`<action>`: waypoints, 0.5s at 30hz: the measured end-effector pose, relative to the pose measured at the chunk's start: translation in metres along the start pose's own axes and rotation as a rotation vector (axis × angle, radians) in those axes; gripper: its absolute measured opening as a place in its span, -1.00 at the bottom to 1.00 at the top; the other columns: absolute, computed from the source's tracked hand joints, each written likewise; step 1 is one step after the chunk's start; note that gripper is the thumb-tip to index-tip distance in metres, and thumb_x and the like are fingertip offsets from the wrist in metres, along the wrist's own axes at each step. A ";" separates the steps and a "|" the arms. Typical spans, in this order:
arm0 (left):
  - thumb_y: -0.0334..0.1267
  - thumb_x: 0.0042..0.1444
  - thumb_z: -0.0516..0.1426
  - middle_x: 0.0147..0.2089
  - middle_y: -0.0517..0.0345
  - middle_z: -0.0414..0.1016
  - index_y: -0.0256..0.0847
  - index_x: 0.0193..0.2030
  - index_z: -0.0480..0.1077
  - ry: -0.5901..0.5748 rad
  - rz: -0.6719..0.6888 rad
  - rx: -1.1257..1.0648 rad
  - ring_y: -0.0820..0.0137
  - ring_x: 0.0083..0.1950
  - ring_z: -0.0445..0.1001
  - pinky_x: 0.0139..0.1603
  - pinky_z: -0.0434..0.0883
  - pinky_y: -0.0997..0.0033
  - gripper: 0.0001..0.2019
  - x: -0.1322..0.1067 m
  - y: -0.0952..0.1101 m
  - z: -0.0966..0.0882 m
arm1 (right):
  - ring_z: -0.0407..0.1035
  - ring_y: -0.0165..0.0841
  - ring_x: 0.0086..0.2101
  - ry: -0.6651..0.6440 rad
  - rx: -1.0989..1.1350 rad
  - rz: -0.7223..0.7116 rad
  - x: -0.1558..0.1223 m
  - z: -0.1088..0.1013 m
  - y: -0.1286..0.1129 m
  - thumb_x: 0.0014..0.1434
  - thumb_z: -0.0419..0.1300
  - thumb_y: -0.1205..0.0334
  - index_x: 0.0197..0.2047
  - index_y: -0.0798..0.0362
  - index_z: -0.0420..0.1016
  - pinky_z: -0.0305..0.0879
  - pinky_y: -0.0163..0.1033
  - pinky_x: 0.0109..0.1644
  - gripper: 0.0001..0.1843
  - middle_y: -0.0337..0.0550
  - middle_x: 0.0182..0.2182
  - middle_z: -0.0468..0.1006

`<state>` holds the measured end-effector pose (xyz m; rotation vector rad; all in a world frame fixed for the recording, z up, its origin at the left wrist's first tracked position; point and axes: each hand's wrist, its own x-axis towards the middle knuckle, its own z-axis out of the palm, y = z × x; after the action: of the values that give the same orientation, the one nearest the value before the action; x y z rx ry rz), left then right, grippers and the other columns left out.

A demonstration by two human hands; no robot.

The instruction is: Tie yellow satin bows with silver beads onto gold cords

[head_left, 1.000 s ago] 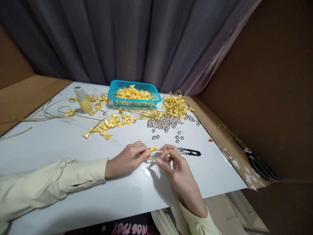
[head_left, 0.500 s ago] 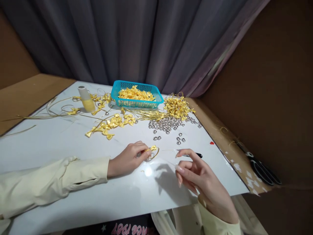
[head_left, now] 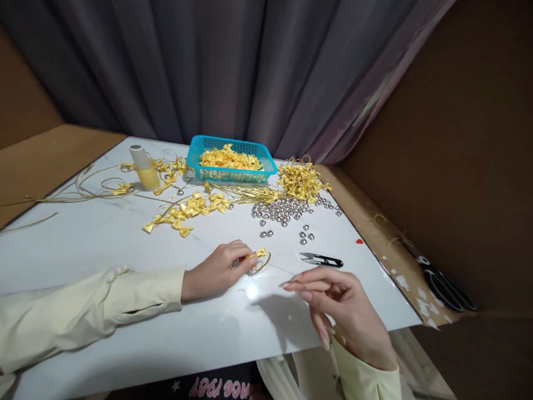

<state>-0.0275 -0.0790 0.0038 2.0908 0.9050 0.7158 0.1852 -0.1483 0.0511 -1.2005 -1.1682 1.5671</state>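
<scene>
Between the thumb and fingers of my left hand point(head_left: 222, 269) is a small yellow ribbon bow point(head_left: 261, 253) with a loop of gold cord point(head_left: 268, 262) curling from it. A thin thread point(head_left: 281, 269) runs from the bow to my right hand point(head_left: 339, 297), whose thumb and forefinger are pinched together on it. Just beyond the right hand, black-handled thread snips point(head_left: 322, 260) lie on the white table point(head_left: 200, 333). My left fingers cover part of the bow.
A blue basket point(head_left: 233, 176) of yellow bows stands at the back. Loose bows point(head_left: 195, 206), silver beads point(head_left: 283, 210), a pile of corded bows point(head_left: 302, 180) and a bottle point(head_left: 145, 169) are in front and beside it. Black-handled scissors point(head_left: 447, 286) lie at the right.
My right hand has come down from beside the snips, and its spread fingers have closed onto the thread. The snips now show in full. My left hand keeps its place on the bow.
</scene>
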 end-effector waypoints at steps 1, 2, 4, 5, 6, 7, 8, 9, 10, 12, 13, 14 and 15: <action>-0.26 0.26 -0.05 -0.39 0.10 0.41 -0.28 -0.40 0.40 -0.004 0.000 0.003 0.40 -0.31 0.34 -0.25 0.26 0.41 -0.70 0.000 0.000 0.000 | 0.25 -0.55 -0.81 0.061 -0.001 -0.023 0.002 0.001 0.001 -0.01 0.34 0.24 -0.37 0.01 0.59 0.05 -0.42 -0.78 -0.92 -0.08 -0.33 0.64; -0.26 0.26 -0.06 -0.39 0.10 0.41 -0.27 -0.40 0.40 -0.008 0.000 0.005 0.40 -0.31 0.34 -0.25 0.26 0.42 -0.71 0.000 0.000 0.000 | 0.24 -0.55 -0.81 0.113 -0.009 -0.041 0.003 0.002 0.002 -0.04 0.36 0.24 -0.39 0.01 0.59 0.04 -0.41 -0.79 -0.91 -0.07 -0.33 0.64; -0.26 0.27 -0.06 -0.39 0.11 0.40 -0.27 -0.40 0.39 -0.014 0.001 0.010 0.40 -0.30 0.34 -0.24 0.27 0.41 -0.71 0.001 0.001 -0.001 | 0.24 -0.53 -0.81 0.201 -0.035 -0.082 0.006 0.005 0.003 -0.08 0.39 0.23 -0.42 0.02 0.59 0.04 -0.39 -0.80 -0.89 -0.05 -0.35 0.65; -0.26 0.27 -0.06 -0.40 0.11 0.40 -0.27 -0.41 0.39 -0.015 0.002 0.014 0.40 -0.30 0.34 -0.24 0.27 0.41 -0.70 0.001 0.001 -0.001 | 0.24 -0.51 -0.81 0.237 -0.055 -0.106 0.007 0.006 0.003 -0.08 0.39 0.22 -0.42 0.03 0.60 0.05 -0.37 -0.79 -0.89 -0.05 -0.38 0.65; -0.26 0.27 -0.06 -0.40 0.12 0.39 -0.26 -0.42 0.38 -0.016 0.004 0.018 0.39 -0.30 0.35 -0.23 0.27 0.41 -0.70 0.001 0.001 -0.001 | 0.24 -0.49 -0.81 0.265 -0.079 -0.130 0.008 0.006 0.003 -0.08 0.39 0.21 -0.42 0.03 0.61 0.05 -0.35 -0.78 -0.89 -0.05 -0.42 0.65; -0.27 0.26 -0.06 -0.40 0.12 0.39 -0.26 -0.43 0.38 -0.017 0.008 0.021 0.39 -0.30 0.35 -0.23 0.27 0.40 -0.70 0.001 0.001 -0.001 | 0.24 -0.48 -0.81 0.286 -0.105 -0.152 0.009 0.007 0.003 -0.06 0.38 0.20 -0.42 0.03 0.62 0.06 -0.33 -0.77 -0.90 -0.06 -0.45 0.64; -0.27 0.26 -0.06 -0.40 0.12 0.39 -0.26 -0.43 0.37 -0.016 0.012 0.023 0.39 -0.30 0.35 -0.23 0.27 0.40 -0.70 0.001 0.001 -0.001 | 0.22 -0.49 -0.81 0.302 -0.129 -0.172 0.009 0.007 0.003 -0.04 0.36 0.19 -0.42 0.03 0.63 0.07 -0.32 -0.75 -0.90 -0.08 -0.49 0.63; -0.27 0.26 -0.06 -0.41 0.13 0.38 -0.26 -0.44 0.37 -0.014 0.019 0.022 0.39 -0.30 0.34 -0.24 0.27 0.40 -0.70 0.001 0.001 -0.001 | 0.18 -0.51 -0.80 0.314 -0.147 -0.193 0.010 0.006 0.004 -0.01 0.35 0.19 -0.42 0.02 0.63 0.08 -0.31 -0.74 -0.91 -0.10 -0.52 0.62; -0.28 0.26 -0.05 -0.41 0.13 0.38 -0.26 -0.44 0.36 -0.011 0.026 0.020 0.40 -0.30 0.34 -0.24 0.27 0.41 -0.71 0.001 0.001 -0.001 | 0.17 -0.52 -0.78 0.323 -0.157 -0.216 0.010 0.005 0.004 0.00 0.34 0.19 -0.43 0.01 0.64 0.09 -0.32 -0.72 -0.91 -0.12 -0.54 0.60; -0.29 0.26 -0.05 -0.42 0.14 0.37 -0.26 -0.46 0.35 -0.004 0.042 0.016 0.41 -0.31 0.34 -0.24 0.27 0.42 -0.71 0.000 0.000 -0.001 | 0.24 -0.50 -0.68 0.327 -0.162 -0.281 0.010 0.003 0.005 -0.03 0.36 0.22 -0.47 -0.01 0.64 0.09 -0.35 -0.69 -0.95 -0.12 -0.51 0.59; -0.30 0.26 -0.05 -0.43 0.15 0.36 -0.26 -0.46 0.34 -0.002 0.048 0.015 0.41 -0.31 0.34 -0.24 0.27 0.42 -0.71 0.000 0.000 -0.001 | 0.30 -0.46 -0.61 0.316 -0.156 -0.320 0.011 0.002 0.005 -0.05 0.37 0.23 -0.49 -0.01 0.64 0.08 -0.38 -0.69 -0.96 -0.11 -0.49 0.58; -0.31 0.26 -0.05 -0.43 0.15 0.36 -0.26 -0.46 0.34 -0.004 0.051 0.015 0.41 -0.31 0.34 -0.24 0.27 0.43 -0.71 0.000 0.000 -0.001 | 0.35 -0.40 -0.52 0.291 -0.145 -0.347 0.011 0.001 0.005 -0.07 0.38 0.24 -0.50 -0.01 0.64 0.06 -0.40 -0.70 -0.96 -0.09 -0.46 0.58; -0.31 0.26 -0.05 -0.43 0.15 0.36 -0.26 -0.46 0.34 -0.008 0.053 0.016 0.41 -0.31 0.34 -0.24 0.27 0.43 -0.72 0.000 0.000 -0.001 | 0.38 -0.37 -0.46 0.261 -0.126 -0.358 0.011 0.000 0.006 -0.07 0.38 0.23 -0.51 -0.01 0.64 0.04 -0.42 -0.70 -0.96 -0.06 -0.43 0.58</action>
<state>-0.0279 -0.0785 0.0045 2.1374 0.8560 0.7295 0.1825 -0.1388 0.0432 -1.1606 -1.2411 1.0513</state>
